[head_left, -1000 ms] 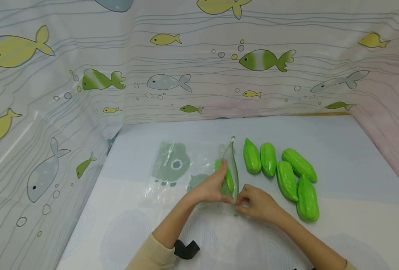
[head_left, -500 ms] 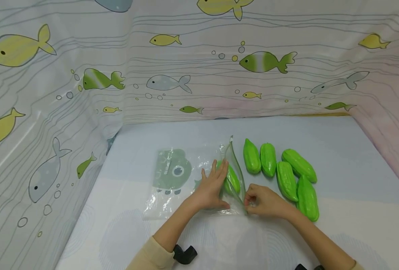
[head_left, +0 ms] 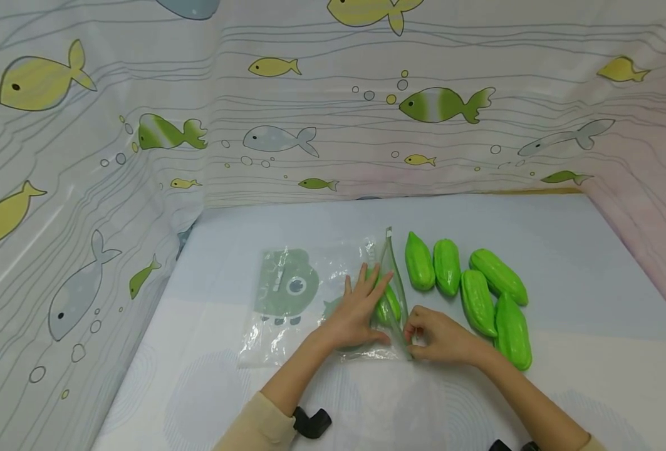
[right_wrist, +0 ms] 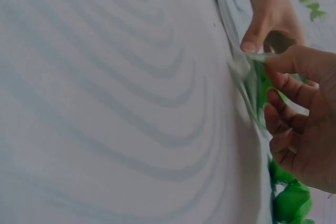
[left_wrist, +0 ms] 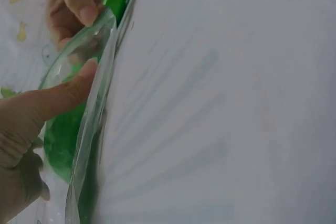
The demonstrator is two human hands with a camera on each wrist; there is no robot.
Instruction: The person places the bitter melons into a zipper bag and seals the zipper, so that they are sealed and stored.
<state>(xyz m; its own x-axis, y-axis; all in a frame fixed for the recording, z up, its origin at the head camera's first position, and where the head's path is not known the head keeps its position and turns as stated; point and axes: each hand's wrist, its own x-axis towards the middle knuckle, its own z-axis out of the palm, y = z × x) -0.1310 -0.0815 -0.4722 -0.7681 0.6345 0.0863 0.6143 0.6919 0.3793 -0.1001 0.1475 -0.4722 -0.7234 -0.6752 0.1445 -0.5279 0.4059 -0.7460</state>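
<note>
A clear zip bag printed with grey-green cartoon creatures lies flat on the table, its mouth to the right. Inside it, near the mouth, is a shiny green, ribbed, gourd-like vegetable. My left hand rests on the bag with spread fingers, partly covering that gourd. In the left wrist view, the left thumb lies at the bag's mouth. Between thumb and forefinger, my right hand pinches the near end of the bag's zip edge. The two zip edges stand apart between the hands.
Several similar green gourds lie loose right of the bag, including a pointed one close to the zip edge and another near the right forearm. A fish-patterned curtain hangs behind and at both sides of the table.
The left hand has lowered and flattened onto the bag with fingers spread. The right hand has shifted slightly right, still pinching the zip edge. The bag lies flatter, its mouth drawn rightward.
</note>
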